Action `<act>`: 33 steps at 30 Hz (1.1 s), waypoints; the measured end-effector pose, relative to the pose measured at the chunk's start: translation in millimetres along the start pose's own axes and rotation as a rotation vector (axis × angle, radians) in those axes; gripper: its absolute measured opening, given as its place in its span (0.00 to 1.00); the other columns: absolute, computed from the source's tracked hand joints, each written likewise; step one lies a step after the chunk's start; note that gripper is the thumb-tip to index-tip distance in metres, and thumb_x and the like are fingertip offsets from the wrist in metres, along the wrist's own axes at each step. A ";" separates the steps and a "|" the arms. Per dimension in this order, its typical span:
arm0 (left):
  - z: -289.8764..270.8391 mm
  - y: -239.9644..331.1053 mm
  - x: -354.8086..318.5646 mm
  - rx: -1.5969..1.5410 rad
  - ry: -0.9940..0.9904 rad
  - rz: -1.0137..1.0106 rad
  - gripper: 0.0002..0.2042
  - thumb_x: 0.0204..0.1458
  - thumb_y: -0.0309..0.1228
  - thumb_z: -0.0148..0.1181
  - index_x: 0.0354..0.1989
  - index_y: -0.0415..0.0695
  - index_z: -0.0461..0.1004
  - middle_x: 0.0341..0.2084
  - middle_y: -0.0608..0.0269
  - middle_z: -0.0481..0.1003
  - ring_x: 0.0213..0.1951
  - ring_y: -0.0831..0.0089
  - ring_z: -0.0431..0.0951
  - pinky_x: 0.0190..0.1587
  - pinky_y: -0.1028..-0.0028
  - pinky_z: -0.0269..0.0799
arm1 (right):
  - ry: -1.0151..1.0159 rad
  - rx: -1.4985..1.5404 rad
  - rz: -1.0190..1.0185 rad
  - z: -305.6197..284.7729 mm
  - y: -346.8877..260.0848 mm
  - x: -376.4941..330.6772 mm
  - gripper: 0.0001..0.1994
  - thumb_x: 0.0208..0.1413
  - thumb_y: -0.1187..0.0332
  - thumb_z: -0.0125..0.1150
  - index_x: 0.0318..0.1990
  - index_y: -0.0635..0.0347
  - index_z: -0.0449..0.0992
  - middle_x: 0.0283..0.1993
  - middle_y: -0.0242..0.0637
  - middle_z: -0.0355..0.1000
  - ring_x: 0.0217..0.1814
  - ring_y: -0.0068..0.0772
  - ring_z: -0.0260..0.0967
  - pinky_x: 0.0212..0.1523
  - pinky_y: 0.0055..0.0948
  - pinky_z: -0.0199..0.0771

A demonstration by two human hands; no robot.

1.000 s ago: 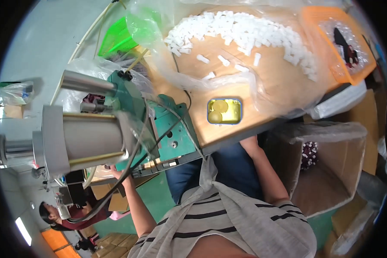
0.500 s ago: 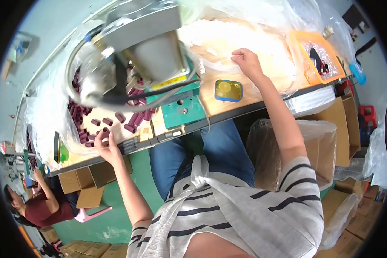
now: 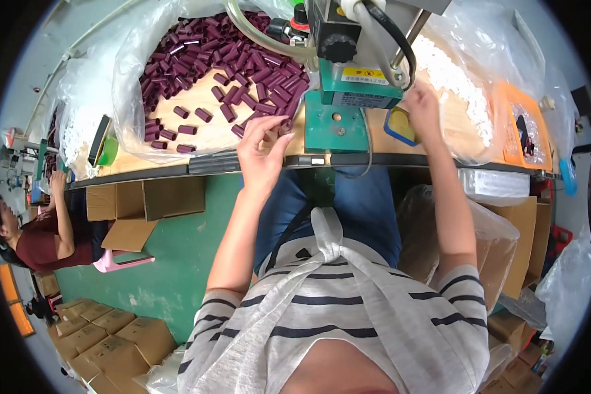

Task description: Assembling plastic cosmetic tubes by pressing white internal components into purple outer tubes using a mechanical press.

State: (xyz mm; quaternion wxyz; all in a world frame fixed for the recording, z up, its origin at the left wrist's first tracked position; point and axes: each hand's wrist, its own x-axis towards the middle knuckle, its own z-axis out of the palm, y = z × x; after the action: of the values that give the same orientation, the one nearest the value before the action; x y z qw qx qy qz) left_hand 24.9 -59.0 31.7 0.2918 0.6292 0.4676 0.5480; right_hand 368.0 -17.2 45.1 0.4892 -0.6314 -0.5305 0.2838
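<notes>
My left hand is closed in a pinch on a short purple tube, left of the machine's green base plate. A large heap of the same purple tubes spreads behind it, with loose ones nearer the table edge. On the other side of the machine, my right hand has its fingers bent together beside a small blue-rimmed dish with a yellow inside. What those fingers hold, if anything, I cannot make out. Small white pieces lie scattered to the right of that hand.
An orange basket stands at the table's right end. Clear plastic sheeting borders the tube heap. Below the table are an open cardboard box and a plastic-lined carton. Another person sits at the far left.
My left hand has moved right, from the loose tubes towards the base plate, now with a tube. My right hand has come left from the white pieces to beside the dish. The view has turned.
</notes>
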 end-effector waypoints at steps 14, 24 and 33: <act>33.3 -7.7 3.8 -0.068 -0.052 -0.038 0.15 0.47 0.18 0.72 0.45 0.39 0.83 0.40 0.63 0.80 0.40 0.73 0.76 0.41 0.76 0.69 | -0.320 -0.189 -0.282 61.7 -33.4 -67.7 0.08 0.57 0.71 0.67 0.44 0.58 0.83 0.47 0.36 0.79 0.54 0.40 0.71 0.57 0.35 0.69; 41.8 -6.4 0.9 -0.091 -0.084 -0.027 0.16 0.45 0.17 0.72 0.45 0.39 0.83 0.39 0.61 0.80 0.41 0.68 0.77 0.47 0.72 0.72 | -0.299 -0.329 -0.378 60.8 -21.5 -64.4 0.11 0.55 0.65 0.71 0.44 0.53 0.84 0.50 0.31 0.77 0.56 0.41 0.68 0.60 0.40 0.60; 44.1 5.5 1.6 -0.063 -0.139 0.082 0.16 0.46 0.18 0.73 0.45 0.41 0.84 0.41 0.64 0.81 0.41 0.75 0.75 0.43 0.76 0.69 | -0.228 -0.458 -0.409 60.7 -31.8 -67.3 0.09 0.53 0.64 0.72 0.41 0.52 0.84 0.44 0.31 0.76 0.51 0.40 0.69 0.59 0.40 0.56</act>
State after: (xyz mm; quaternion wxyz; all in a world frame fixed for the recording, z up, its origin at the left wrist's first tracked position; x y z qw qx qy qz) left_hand 68.7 -53.3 27.1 0.3205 0.6747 0.4026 0.5291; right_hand 283.6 -63.1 41.6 0.3189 -0.5696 -0.7477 0.1219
